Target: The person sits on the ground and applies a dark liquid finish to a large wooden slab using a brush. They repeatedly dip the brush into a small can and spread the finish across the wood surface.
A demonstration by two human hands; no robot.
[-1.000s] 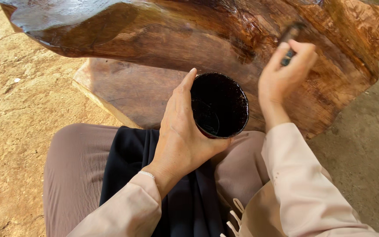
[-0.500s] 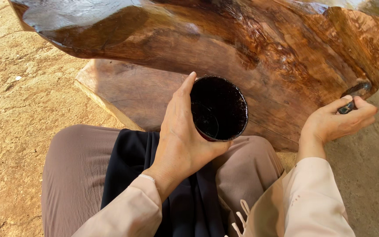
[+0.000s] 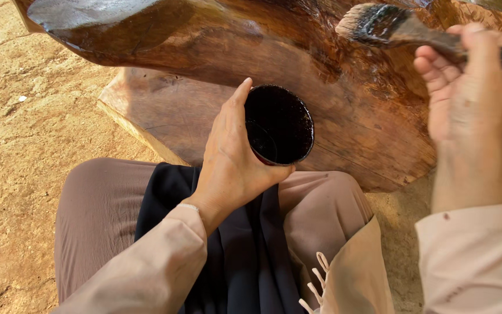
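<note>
Wood filled most of what we saw: a big, irregular slab of dark timber [image 3: 204, 52], glossy where it was coated and duller lower down, standing on a paler flat offcut [image 3: 140, 110] that lay on sandy ground [image 3: 24, 145]. We sat just before it, our knees in brownish trousers [image 3: 88, 221] with a dark cloth [image 3: 239, 261] draped between them. Our left hand [image 3: 228, 163] was wrapped around a round cup [image 3: 279, 125] of very dark, shiny liquid, thumb along its near side and fingers hidden behind, and held it above the lap close to the slab's face. Our right hand [image 3: 466, 93] was raised at the upper right, closed around the handle of a flat paintbrush [image 3: 390, 26] whose wet, dark bristles pointed left and lay against or just over the timber; we could not tell whether they touched. We judged the main risk to be drips: the loaded bristles hung above the slab and not far from the pale sleeve [image 3: 472, 261], which already showed a small dark speck. The cup was tilted toward us, so a slip of the left hand could have spilled the liquid onto the cloth and trousers.
</note>
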